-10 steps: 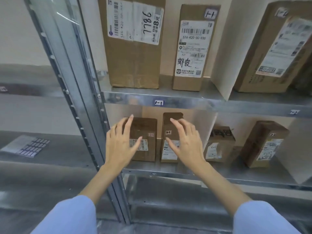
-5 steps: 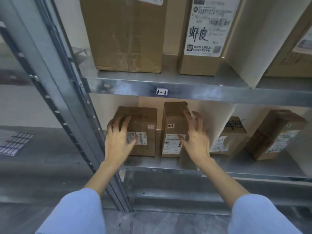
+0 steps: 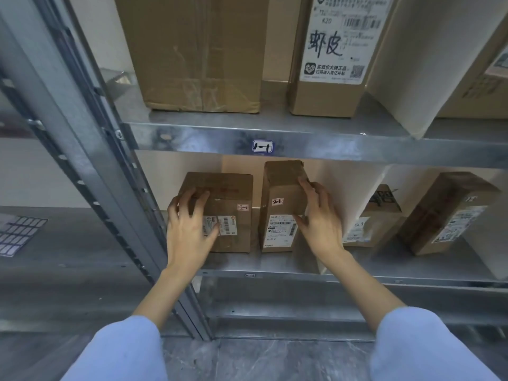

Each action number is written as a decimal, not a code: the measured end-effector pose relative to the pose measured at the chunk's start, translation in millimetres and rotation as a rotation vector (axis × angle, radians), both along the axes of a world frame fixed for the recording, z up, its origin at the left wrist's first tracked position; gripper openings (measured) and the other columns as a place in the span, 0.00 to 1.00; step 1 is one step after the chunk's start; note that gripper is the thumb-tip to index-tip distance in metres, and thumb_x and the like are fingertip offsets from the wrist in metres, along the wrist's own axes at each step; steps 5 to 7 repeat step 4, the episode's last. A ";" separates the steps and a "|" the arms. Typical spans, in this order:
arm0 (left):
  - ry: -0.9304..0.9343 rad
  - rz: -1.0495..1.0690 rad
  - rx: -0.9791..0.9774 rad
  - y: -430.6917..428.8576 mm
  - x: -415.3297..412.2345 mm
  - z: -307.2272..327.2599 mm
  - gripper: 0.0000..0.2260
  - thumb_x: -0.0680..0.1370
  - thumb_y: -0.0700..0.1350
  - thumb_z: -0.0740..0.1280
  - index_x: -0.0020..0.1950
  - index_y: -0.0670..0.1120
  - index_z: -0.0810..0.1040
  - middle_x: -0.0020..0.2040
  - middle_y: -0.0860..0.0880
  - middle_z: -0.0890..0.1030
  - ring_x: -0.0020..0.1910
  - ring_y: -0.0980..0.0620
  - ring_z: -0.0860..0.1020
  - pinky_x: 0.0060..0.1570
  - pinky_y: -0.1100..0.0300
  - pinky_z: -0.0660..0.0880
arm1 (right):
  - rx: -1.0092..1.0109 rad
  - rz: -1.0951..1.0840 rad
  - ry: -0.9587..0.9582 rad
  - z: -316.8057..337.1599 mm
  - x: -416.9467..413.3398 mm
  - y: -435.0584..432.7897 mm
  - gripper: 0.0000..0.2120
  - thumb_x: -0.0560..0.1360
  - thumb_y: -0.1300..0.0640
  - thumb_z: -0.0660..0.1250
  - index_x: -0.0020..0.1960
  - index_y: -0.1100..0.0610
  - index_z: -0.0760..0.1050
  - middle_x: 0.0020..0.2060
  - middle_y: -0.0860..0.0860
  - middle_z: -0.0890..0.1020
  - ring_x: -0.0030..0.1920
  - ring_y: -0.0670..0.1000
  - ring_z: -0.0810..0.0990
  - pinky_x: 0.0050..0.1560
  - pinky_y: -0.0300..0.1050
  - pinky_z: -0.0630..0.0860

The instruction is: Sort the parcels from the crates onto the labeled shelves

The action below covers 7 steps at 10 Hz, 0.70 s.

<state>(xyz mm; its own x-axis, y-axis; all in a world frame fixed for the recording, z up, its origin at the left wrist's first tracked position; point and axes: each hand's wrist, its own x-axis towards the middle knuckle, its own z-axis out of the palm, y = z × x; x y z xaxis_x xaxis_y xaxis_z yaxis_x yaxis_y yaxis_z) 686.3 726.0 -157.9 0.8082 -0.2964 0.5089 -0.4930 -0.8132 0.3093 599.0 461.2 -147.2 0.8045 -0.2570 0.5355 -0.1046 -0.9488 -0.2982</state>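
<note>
Two brown cardboard parcels stand side by side on the lower metal shelf (image 3: 275, 264), each with a small tag reading 2-1. My left hand (image 3: 189, 226) wraps the left front corner of the squat parcel (image 3: 233, 199), fingers on top and thumb on its front. My right hand (image 3: 320, 218) grips the right side of the taller narrow parcel (image 3: 280, 193), fingers over its upper edge and thumb across its shipping label. Both parcels rest on the shelf.
The upper shelf edge carries a label 1-1 (image 3: 262, 146) and bears a large box (image 3: 200, 50) and a labelled box (image 3: 332, 56). White dividers (image 3: 406, 64) split the bays. Two more parcels (image 3: 373, 215) (image 3: 445, 213) sit right. A steel upright (image 3: 90, 149) stands left.
The view has dropped and closed in on the shelf. Both hands have reached forward from open in the air and closed onto the two parcels.
</note>
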 end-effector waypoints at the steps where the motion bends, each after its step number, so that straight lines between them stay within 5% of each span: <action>1: -0.015 -0.001 0.012 1.5 -2.5 0.2 0.33 0.70 0.50 0.75 0.72 0.48 0.69 0.70 0.44 0.68 0.65 0.38 0.66 0.57 0.42 0.74 | 0.011 0.003 0.012 2.0 -2.1 0.1 0.48 0.65 0.62 0.80 0.76 0.50 0.56 0.65 0.59 0.73 0.62 0.61 0.75 0.42 0.56 0.82; 4: 0.021 -0.020 0.079 3.1 -13.6 9.0 0.37 0.71 0.52 0.74 0.76 0.46 0.63 0.75 0.42 0.62 0.72 0.39 0.64 0.67 0.44 0.68 | 0.055 0.046 0.122 14.9 -14.1 3.3 0.50 0.70 0.57 0.76 0.80 0.45 0.47 0.75 0.55 0.63 0.70 0.59 0.69 0.46 0.58 0.83; 7: 0.021 -0.020 0.079 3.1 -13.6 9.0 0.37 0.71 0.52 0.74 0.76 0.46 0.63 0.75 0.42 0.62 0.72 0.39 0.64 0.67 0.44 0.68 | 0.055 0.046 0.122 14.9 -14.1 3.3 0.50 0.70 0.57 0.76 0.80 0.45 0.47 0.75 0.55 0.63 0.70 0.59 0.69 0.46 0.58 0.83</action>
